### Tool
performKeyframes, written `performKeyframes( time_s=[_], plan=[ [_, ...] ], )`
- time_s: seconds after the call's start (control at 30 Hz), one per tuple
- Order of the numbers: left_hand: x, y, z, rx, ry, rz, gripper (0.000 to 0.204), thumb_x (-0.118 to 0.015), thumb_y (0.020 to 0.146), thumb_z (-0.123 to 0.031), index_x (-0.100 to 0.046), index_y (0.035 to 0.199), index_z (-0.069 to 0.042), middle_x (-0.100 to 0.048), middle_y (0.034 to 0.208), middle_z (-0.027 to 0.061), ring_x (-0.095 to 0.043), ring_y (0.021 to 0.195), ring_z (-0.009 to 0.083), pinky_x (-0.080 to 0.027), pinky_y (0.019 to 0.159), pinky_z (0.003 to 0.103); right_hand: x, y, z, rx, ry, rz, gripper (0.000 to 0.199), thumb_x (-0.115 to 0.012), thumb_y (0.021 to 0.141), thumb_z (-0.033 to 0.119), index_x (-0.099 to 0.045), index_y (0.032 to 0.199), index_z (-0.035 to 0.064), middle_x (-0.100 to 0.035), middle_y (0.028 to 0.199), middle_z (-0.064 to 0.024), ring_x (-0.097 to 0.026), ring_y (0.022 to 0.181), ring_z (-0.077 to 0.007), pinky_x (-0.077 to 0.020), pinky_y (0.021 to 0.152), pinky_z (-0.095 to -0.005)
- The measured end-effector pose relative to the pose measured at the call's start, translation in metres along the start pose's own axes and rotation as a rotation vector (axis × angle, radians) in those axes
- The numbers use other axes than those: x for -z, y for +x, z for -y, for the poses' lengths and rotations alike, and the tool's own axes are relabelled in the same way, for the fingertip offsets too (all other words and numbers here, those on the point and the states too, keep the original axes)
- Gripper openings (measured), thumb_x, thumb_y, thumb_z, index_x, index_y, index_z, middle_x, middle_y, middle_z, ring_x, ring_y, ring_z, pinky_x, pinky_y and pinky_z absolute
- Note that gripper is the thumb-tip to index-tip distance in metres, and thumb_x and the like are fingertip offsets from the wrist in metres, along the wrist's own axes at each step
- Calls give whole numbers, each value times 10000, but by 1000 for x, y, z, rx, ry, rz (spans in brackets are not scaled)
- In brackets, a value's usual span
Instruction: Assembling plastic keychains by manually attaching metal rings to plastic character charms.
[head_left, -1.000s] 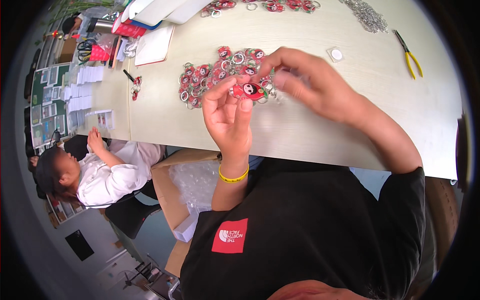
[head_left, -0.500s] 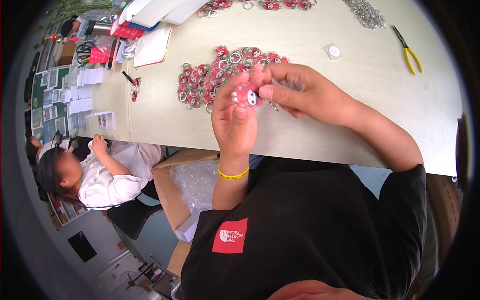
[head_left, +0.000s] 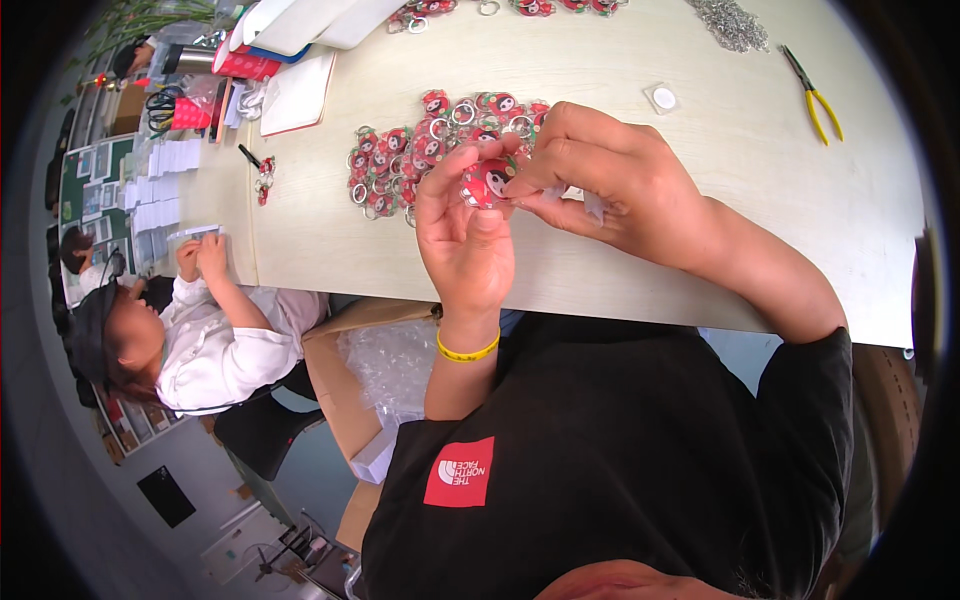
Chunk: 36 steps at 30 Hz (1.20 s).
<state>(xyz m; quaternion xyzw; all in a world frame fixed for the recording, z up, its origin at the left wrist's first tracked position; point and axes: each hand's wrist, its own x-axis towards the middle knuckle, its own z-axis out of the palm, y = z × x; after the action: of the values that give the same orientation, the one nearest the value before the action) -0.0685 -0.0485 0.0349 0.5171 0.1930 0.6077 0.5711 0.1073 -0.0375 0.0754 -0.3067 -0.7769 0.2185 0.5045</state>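
Note:
My left hand (head_left: 465, 255) is closed around a red acrylic keychain charm (head_left: 482, 184) with a white-faced figure on it, thumb at its lower edge. Pinched fingers of my right hand (head_left: 635, 185) meet the charm's right edge. A crumpled bit of whitish clear film (head_left: 594, 207) shows between the fingers and palm of that hand. Whether the fingertips also grip the charm is hard to see. Just beyond both hands lies a pile of similar red charms (head_left: 385, 160) with metal split rings, partly hidden by my fingers.
Yellow-handled pliers (head_left: 822, 108) and a heap of metal chains (head_left: 733, 24) lie at the far right. A small square with a white disc (head_left: 662, 97) is nearer. An open notebook (head_left: 298, 95) lies left. Below the table edge stands a carton (head_left: 335, 365) with clear plastic. A co-worker (head_left: 225, 345) sits left.
My right hand has turned, its fingertips now pinching at the charm's right edge instead of lying across it. The charm has tilted slightly in my left hand. The co-worker's hands have come together.

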Motion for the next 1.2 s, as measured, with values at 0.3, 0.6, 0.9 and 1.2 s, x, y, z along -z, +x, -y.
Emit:
performKeyframes(
  time_s=[0.3,0.6,0.9,1.2],
  plan=[
    [-5,-1,1,-25,74,-22,480,-629,927,-249,-441,1310,-32,-496,1307,186,-504,1219,295,-449,1011,427,1,-1,-3,62,-112,20,142,-705,766,81,-608,869,77,-578,871,-48,-632,693,-237,-536,589,-325],
    [-12,-4,2,139,-33,-113,439,-544,968,-188,-419,1326,34,-509,1300,169,-543,1164,239,-494,964,398,0,1,-13,-174,116,73,158,-696,791,108,-597,894,41,-583,905,-85,-621,790,-255,-525,698,-342],
    [-1,-10,6,30,127,-34,414,-635,902,-65,-483,1268,55,-523,1201,121,-546,1101,184,-476,939,326,13,6,-12,-206,257,276,172,-714,801,136,-595,900,61,-575,905,-78,-598,817,-268,-507,718,-362],
    [-10,-10,20,105,84,-287,366,-624,884,31,-509,1232,53,-566,1173,125,-581,1093,199,-490,922,301,-11,1,-44,-127,-318,-1,124,-596,888,31,-490,950,14,-514,864,-128,-562,762,-254,-477,649,-335]
  ],
)
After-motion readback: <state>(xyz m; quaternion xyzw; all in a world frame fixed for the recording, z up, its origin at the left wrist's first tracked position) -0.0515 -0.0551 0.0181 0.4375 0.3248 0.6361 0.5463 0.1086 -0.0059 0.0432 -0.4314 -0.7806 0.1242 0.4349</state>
